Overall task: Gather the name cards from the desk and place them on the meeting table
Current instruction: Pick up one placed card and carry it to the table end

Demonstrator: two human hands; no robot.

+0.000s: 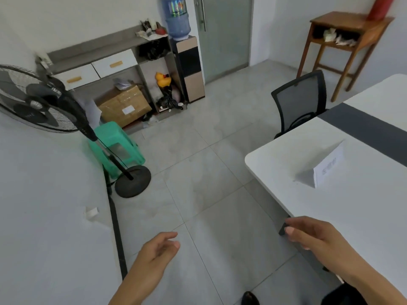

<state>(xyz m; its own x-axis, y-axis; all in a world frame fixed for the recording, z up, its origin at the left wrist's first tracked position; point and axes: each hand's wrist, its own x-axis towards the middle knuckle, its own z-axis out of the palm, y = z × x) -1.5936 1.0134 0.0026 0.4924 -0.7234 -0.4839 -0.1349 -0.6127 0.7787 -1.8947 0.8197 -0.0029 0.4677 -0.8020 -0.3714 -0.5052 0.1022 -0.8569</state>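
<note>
A folded white name card (326, 167) stands like a tent on the white meeting table (286, 164) at the right, near the table's rounded corner. My right hand (312, 234) hovers at the table's near edge, fingers loosely curled with nothing in them. My left hand (158, 249) hangs over the tiled floor, fingers apart and empty. A white surface (44, 205) fills the left side, with a small white paper scrap (91, 212) lying on it. No other name cards show.
A black standing fan (44, 100) leans over the left surface, its base (133, 181) on the floor beside a green plastic stool (116, 142). A black mesh chair (301, 102) is tucked at the table. Cabinet, cardboard box, water dispenser and glass door stand at the back.
</note>
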